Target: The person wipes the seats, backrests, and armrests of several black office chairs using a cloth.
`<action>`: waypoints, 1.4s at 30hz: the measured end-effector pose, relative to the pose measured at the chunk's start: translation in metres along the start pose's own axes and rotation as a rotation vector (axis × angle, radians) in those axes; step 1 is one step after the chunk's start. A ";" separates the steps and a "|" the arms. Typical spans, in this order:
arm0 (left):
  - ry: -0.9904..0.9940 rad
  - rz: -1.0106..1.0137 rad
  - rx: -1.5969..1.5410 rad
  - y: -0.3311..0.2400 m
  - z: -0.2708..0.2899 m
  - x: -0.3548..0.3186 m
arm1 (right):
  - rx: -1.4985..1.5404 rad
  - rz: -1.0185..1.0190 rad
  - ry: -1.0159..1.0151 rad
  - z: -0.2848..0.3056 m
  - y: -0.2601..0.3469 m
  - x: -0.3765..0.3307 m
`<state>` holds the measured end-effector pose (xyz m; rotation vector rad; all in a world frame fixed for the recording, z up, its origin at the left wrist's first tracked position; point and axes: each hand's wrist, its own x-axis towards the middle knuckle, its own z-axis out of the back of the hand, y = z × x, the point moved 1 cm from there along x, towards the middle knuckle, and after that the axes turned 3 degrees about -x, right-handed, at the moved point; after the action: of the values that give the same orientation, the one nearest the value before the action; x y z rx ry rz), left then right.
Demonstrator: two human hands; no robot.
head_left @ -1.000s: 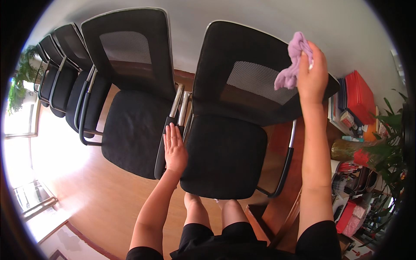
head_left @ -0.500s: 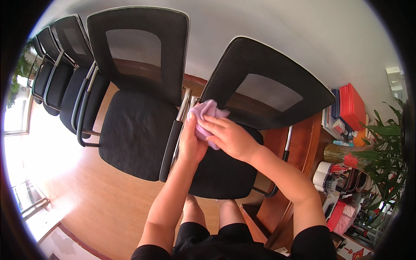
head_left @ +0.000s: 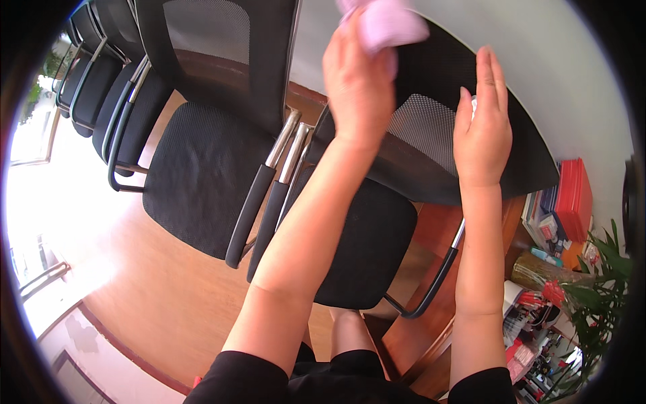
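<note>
A pinkish-lilac cloth [head_left: 393,25] is bunched in my left hand [head_left: 360,94], up by the top edge of a black mesh chair's backrest [head_left: 427,124]. Part of the cloth runs out of view at the top, and the hand's back hides some of the grip. My right hand [head_left: 483,145] is in front of the right part of that backrest, fingers stretched upward and thumb apart. Between its thumb and fingers shows a small white patch I cannot make out. Whether this hand touches the mesh is unclear. Below, the chair's black seat [head_left: 370,242] is partly covered by my left forearm.
A second black chair [head_left: 195,175] stands close on the left, armrests side by side, with several more chairs beyond. To the right is a brown wooden desk [head_left: 424,337] with red folders [head_left: 574,202], a leafy plant [head_left: 599,289] and small items. A pale wall [head_left: 552,54] rises behind.
Both hands were together on the cloth over the seat. They have parted and risen: the left carries the cloth to the backrest's top, the right has moved right and let go of it.
</note>
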<state>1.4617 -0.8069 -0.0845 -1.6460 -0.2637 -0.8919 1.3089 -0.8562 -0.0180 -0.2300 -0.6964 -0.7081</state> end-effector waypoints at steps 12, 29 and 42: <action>0.107 0.169 0.066 0.018 0.020 -0.046 | 0.114 -0.094 0.005 0.007 -0.001 0.004; 0.661 -0.671 0.028 -0.138 -0.169 -0.052 | 0.034 -0.466 -0.166 0.096 -0.165 -0.088; 0.602 -0.538 0.035 -0.174 -0.194 -0.097 | 0.821 -0.907 -0.239 0.122 -0.138 -0.146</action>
<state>1.2112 -0.9057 -0.0171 -1.2119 -0.3008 -1.7290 1.0748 -0.8326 -0.0269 0.8212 -1.2806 -1.1866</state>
